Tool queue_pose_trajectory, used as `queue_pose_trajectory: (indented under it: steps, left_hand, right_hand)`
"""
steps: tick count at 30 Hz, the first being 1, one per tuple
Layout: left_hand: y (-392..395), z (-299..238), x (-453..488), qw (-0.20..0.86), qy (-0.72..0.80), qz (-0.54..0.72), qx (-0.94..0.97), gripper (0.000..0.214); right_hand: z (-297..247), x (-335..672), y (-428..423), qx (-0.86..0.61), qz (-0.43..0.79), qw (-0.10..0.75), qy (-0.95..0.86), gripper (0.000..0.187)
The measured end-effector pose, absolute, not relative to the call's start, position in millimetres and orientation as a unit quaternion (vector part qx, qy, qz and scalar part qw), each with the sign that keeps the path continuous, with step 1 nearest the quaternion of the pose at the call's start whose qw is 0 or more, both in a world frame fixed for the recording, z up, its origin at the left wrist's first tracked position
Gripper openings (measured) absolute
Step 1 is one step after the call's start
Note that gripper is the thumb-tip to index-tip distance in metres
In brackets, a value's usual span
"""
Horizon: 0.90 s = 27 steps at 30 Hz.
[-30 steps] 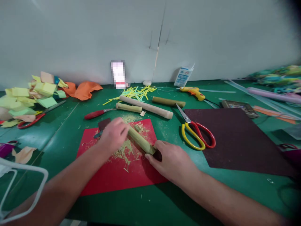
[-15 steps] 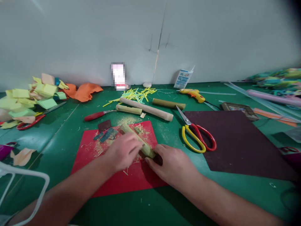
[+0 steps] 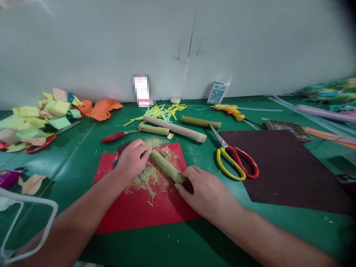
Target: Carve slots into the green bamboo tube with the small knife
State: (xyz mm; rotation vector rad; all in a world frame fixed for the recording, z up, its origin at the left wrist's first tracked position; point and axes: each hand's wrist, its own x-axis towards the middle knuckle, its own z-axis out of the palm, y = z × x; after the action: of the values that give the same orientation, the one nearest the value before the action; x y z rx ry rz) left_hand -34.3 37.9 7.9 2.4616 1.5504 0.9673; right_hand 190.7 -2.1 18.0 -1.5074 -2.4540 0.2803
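A pale green bamboo stick (image 3: 167, 165) lies slantwise over a red sheet (image 3: 133, 218) strewn with shavings (image 3: 148, 181) and dust. At its near end, the thumb and fingers of my right hand (image 3: 207, 189) grip it. My left hand (image 3: 135, 157) is closed in a pinch at the far end of the stick. A small dark edge shows at those fingertips, looking like a piece of sandpaper (image 3: 152, 149), mostly hidden by the fingers. Behind my left hand, a dark scrap peeks out, partly covered.
Beyond the sheet lie a red-handled tool (image 3: 115, 137), a short bamboo piece (image 3: 153, 129), a long pale stick (image 3: 175, 129) and an olive stick (image 3: 201, 122). Scissors (image 3: 232, 157) rest at right, touching a dark maroon sheet (image 3: 280, 174). A yellow glue gun (image 3: 230, 111) lies behind.
My left hand has moved along the bamboo stick, away from me and to the left, to its far end. My right hand keeps its grip on the near end.
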Motion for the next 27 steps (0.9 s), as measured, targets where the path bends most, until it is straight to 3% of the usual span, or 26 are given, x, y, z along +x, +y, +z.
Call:
queue_pose_trajectory:
  steps: [4,9,14,19,23,27]
  left_hand:
    - [38.4,5.3,-33.5,0.064,0.445,0.291,0.844,0.019]
    - [36.4,8.0,-29.4,0.028,0.493,0.319,0.809,0.018]
    - [30.6,10.3,-25.8,0.090,0.431,0.288,0.850,0.021]
    - [33.8,10.7,-29.1,0.033,0.489,0.308,0.816,0.021]
    - [25.9,10.6,-16.8,0.081,0.426,0.257,0.864,0.021]
    - [31.4,12.0,-21.5,0.053,0.468,0.308,0.826,0.019]
  right_hand:
    - [15.5,191.4,-1.1,-0.517,0.092,0.119,-0.843,0.013]
    - [16.3,190.7,-1.4,-0.523,0.095,0.120,-0.838,0.015]
    - [16.6,190.1,-1.1,-0.527,0.100,0.120,-0.836,0.014]
    - [17.1,189.2,-0.3,-0.528,0.112,0.109,-0.834,0.015]
    - [17.8,188.4,-0.7,-0.523,0.124,0.103,-0.837,0.015]
    - [19.5,188.6,-1.3,-0.528,0.123,0.101,-0.834,0.018]
